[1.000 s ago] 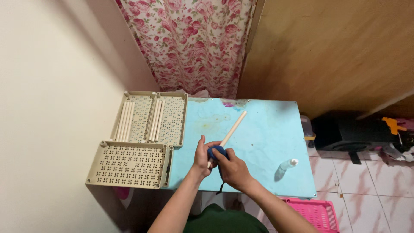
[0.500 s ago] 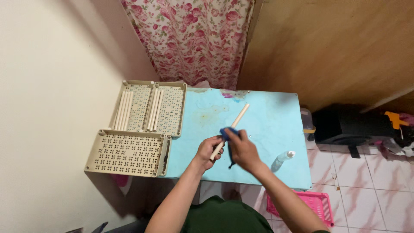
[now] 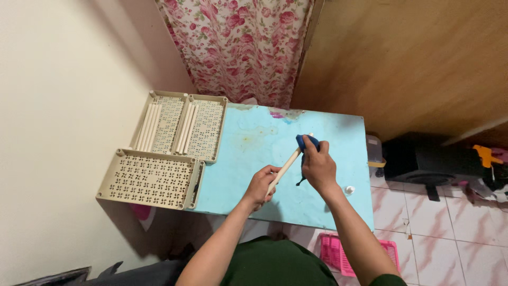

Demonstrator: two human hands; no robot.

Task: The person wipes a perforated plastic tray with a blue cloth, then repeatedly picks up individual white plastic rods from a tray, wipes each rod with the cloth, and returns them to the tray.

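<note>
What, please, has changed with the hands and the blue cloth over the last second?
The right hand has slid the blue cloth up the cream rod, from near the left hand to the rod's far end. The left hand keeps its grip on the near end. The perforated beige trays and the light blue table lie as before.

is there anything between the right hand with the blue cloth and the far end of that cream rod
Nothing visible. The right hand presses the blue cloth directly around the cream rod near its far tip, while the left hand grips the near end. The blue table around them shows only stains.
</note>
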